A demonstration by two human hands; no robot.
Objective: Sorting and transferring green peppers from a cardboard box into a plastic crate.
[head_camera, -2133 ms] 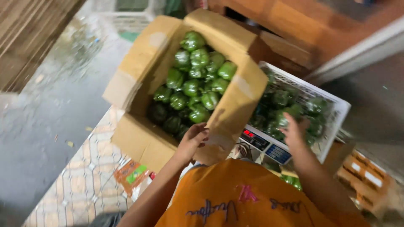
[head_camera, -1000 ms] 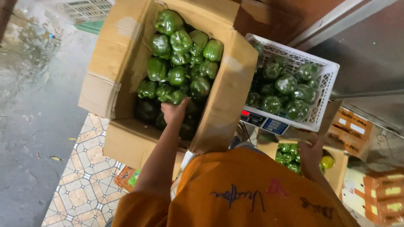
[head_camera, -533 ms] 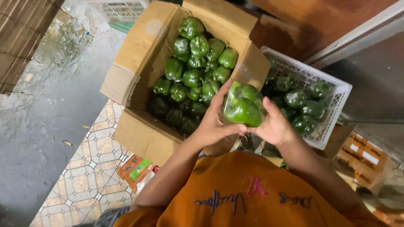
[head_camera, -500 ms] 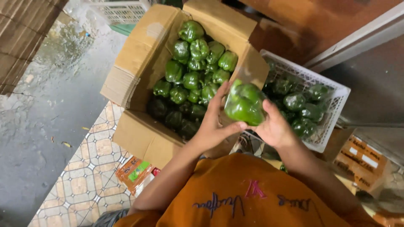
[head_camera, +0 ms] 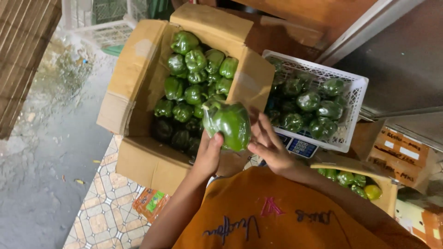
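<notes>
Closest to the camera, above the orange shirt [head_camera: 277, 216], both hands meet around one bagged green pepper [head_camera: 229, 123]. The left hand [head_camera: 208, 154] cups it from below and the side, its grip pressed to the clear plastic wrap; the right hand [head_camera: 270, 147] has its fingers spread, the tips at the bag's right edge, touching or just beside it. The pepper is held in the air over the near wall of the cardboard box [head_camera: 138, 157].

It looks light and firm, a hollow fruit with a stiff skin, but the film around it is likely slick, so I judge a cupped hold under its broad body safer than a pinch on loose plastic. Hard squeezing could bruise it.

Just beyond the hands, a weighing scale [head_camera: 297, 147] shows its keypad beneath a white plastic crate [head_camera: 355, 99]. The crate holds roughly ten peppers, some dim behind the mesh. The box, one of its kind and with flaps open, holds about fifteen visible peppers, more lying dark at the bottom. To the right, a smaller carton [head_camera: 387, 198] shows about five small green peppers and one yellow pepper [head_camera: 372, 192]. On the tiled floor [head_camera: 106, 216] lies one orange and green packet [head_camera: 150, 203]. Farthest off stands another white crate [head_camera: 99, 27].
</notes>
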